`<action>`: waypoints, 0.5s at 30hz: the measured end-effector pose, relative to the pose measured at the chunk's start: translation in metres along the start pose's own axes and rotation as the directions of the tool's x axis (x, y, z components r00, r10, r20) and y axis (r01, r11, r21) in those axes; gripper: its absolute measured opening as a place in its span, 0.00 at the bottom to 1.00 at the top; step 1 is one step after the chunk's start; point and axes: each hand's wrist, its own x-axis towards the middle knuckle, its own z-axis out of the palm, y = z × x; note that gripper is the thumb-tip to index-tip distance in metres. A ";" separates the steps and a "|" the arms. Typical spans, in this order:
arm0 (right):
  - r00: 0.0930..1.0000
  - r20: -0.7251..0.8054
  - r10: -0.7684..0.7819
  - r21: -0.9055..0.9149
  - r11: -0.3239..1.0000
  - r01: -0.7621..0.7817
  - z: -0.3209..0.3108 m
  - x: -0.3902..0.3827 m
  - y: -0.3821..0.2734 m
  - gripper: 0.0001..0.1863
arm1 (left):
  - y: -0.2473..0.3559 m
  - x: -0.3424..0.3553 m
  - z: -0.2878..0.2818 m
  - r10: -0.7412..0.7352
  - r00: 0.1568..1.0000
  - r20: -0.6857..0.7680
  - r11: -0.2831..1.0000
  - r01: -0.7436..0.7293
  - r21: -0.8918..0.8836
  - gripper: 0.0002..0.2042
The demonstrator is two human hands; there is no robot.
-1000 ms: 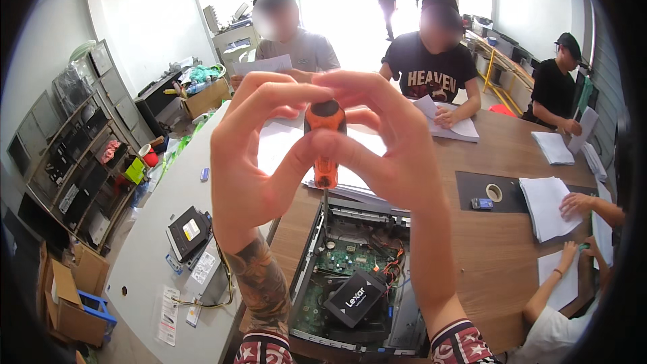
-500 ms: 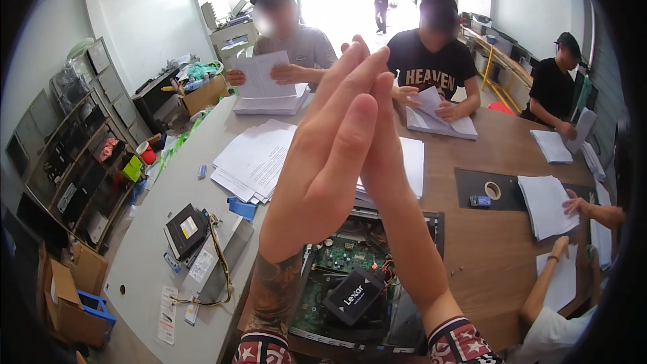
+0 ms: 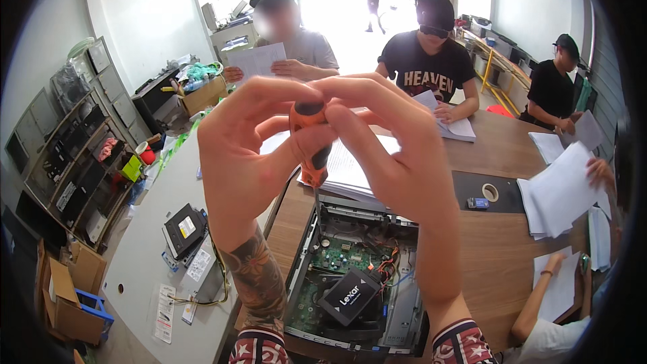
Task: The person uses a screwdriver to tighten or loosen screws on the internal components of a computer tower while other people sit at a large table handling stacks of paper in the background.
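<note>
Above an opened desktop computer case (image 3: 404, 313), an orange and black screwdriver (image 3: 319, 156) stands nearly upright, its shaft pointing down. My left hand (image 3: 232, 152) pinches the handle between thumb and fingers. From the other side, the fingertips and thumb of my right hand (image 3: 414, 152) close on its upper part. The shaft passes in front of the case's far left corner; whether its tip touches anything, I cannot tell. Inside the case lie a green circuit board (image 3: 347, 253), a tilted black solid-state drive (image 3: 349, 296) and several coloured wires (image 3: 389, 259).
Left of the case, a power supply (image 3: 202, 266) and an optical drive (image 3: 185, 230) rest on the grey table (image 3: 145, 256). Behind my hands is a paper stack (image 3: 354, 172). A tape roll (image 3: 490, 193) and small blue box (image 3: 478, 203) lie right. Several people handle papers around the table.
My hands were pressed palm to palm with no screwdriver visible; now they are arched apart around its handle. At the right, a co-worker's papers have been lifted and tilted.
</note>
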 end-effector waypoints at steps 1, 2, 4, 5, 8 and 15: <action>0.998 0.024 -0.052 -0.016 0.999 0.052 -0.005 -0.001 0.000 0.12 | 0.000 0.000 0.001 -0.004 1.000 0.001 1.000 0.004 -0.008 0.17; 0.997 0.016 -0.076 -0.037 0.996 0.077 -0.010 -0.001 0.000 0.11 | 0.003 0.001 0.002 0.012 0.999 0.030 1.000 -0.011 -0.016 0.15; 0.996 0.032 -0.086 -0.055 0.995 0.087 -0.021 -0.003 -0.005 0.11 | 0.014 0.004 0.007 -0.003 0.996 0.091 1.000 0.005 -0.019 0.08; 0.994 0.052 -0.098 -0.048 0.994 0.100 -0.024 -0.004 -0.008 0.11 | 0.023 0.005 0.006 -0.007 0.996 0.089 1.000 0.009 -0.019 0.08; 0.993 0.064 -0.096 -0.060 0.993 0.099 -0.025 -0.003 -0.005 0.12 | 0.030 0.005 -0.009 -0.006 0.946 0.325 0.993 -0.034 0.116 0.13; 0.996 0.064 -0.064 -0.110 0.991 0.071 -0.029 -0.005 -0.014 0.15 | 0.015 -0.003 -0.009 0.029 0.946 0.324 0.999 -0.041 0.030 0.16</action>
